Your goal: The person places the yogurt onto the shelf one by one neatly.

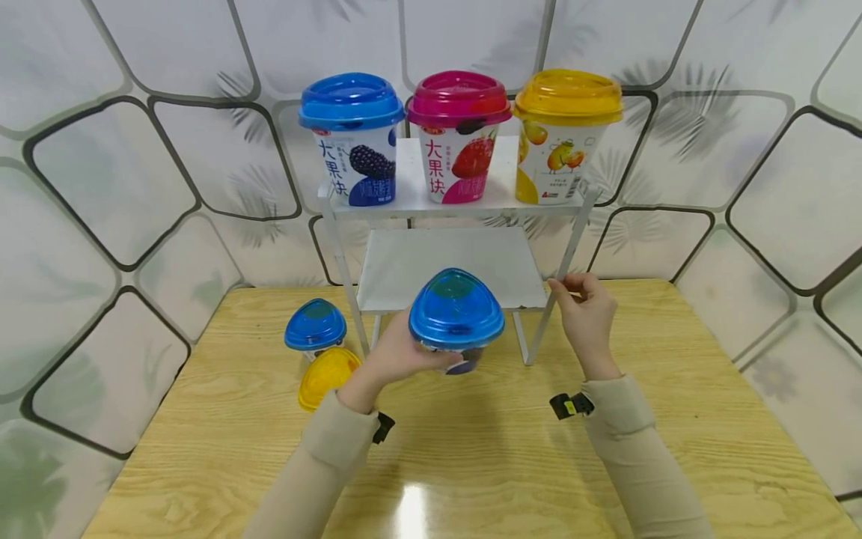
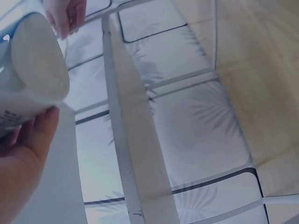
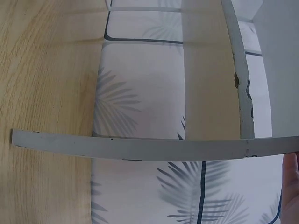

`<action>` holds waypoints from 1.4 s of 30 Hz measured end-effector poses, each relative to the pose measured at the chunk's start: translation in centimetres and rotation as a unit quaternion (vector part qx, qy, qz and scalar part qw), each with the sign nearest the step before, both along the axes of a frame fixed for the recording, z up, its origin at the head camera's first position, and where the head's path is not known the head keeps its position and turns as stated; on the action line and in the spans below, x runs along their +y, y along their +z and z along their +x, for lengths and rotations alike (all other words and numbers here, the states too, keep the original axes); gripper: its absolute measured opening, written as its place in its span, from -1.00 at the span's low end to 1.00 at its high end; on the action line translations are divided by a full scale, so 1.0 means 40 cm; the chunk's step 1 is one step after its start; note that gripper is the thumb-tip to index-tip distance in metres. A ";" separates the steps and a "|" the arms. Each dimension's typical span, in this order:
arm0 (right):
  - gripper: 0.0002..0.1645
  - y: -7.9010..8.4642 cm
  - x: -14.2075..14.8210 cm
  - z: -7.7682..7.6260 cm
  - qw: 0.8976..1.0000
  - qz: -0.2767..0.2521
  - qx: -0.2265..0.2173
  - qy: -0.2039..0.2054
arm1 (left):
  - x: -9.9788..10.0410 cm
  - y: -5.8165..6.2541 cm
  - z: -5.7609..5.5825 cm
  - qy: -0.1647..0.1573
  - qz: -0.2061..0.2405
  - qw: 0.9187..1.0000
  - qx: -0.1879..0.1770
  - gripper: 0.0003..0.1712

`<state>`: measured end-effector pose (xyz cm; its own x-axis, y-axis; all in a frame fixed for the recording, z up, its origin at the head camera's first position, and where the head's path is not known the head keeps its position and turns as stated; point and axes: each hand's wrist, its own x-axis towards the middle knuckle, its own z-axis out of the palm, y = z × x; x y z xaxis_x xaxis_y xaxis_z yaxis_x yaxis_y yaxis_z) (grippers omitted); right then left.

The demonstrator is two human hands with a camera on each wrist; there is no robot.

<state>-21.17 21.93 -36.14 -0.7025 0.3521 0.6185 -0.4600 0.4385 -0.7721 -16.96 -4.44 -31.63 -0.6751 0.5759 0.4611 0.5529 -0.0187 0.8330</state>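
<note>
My left hand [image 1: 396, 349] grips a yogurt cup with a blue lid [image 1: 456, 311], held in front of the lower shelf [image 1: 451, 258] of a white metal rack. In the left wrist view the cup [image 2: 41, 58] shows its pale bottom, the fingers lying along its side. The thumb and fingers of my right hand [image 1: 590, 322] pinch the rack's right front leg [image 1: 569, 251]. In the right wrist view only fingertips show, touching that leg [image 3: 154, 149] at the right edge.
On the top shelf stand a blue-lidded cup [image 1: 357, 142], a pink-lidded cup [image 1: 460, 138] and a yellow-lidded cup [image 1: 566, 138]. Left of the rack, another blue-lidded cup [image 1: 315, 326] and a yellow-lidded cup [image 1: 328, 376] are on the wooden table [image 1: 471, 464]. A patterned wall rises behind.
</note>
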 end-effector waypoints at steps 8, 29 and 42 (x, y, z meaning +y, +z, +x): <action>-0.84 0.001 0.000 0.001 1.000 -0.002 0.004 0.003 | 0.015 0.036 -0.044 0.126 0.000 0.992 -0.030 -0.15; -0.84 -0.002 0.004 0.000 1.000 -0.004 0.005 0.013 | 0.047 -0.022 -0.181 0.168 -0.006 0.980 -0.104 -0.10; -0.85 -0.005 0.005 -0.005 1.000 0.007 0.009 0.009 | 0.032 -0.024 -0.180 0.163 -0.004 0.979 -0.126 -0.18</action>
